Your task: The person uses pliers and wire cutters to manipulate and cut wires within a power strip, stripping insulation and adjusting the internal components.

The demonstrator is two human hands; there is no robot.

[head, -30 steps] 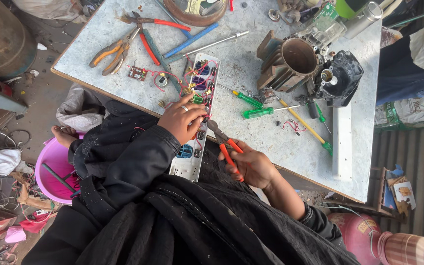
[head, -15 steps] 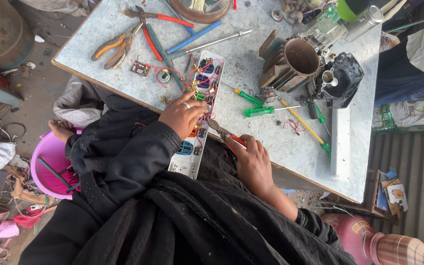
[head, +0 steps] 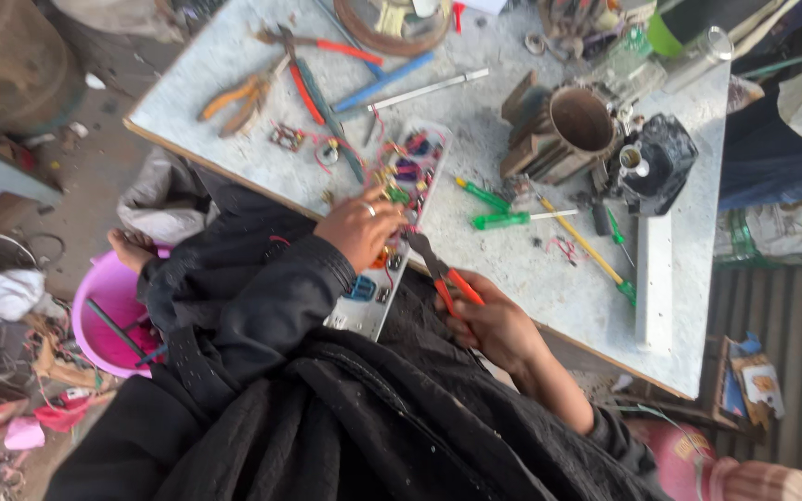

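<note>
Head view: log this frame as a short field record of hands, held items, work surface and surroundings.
left hand: left hand rests on an opened white power strip with exposed wiring
right hand: right hand grips red-handled pliers, tip toward the strip
surface: pale table
nearby tools: green screwdrivers, orange pliers, blue tool
other parts: dark metal cylinder, white bar
floor: pink tub

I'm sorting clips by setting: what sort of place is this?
Probably a small repair workshop. The left hand rests on an opened power strip, the right hand holds red-handled pliers, and screwdrivers litter the worn table.
</note>
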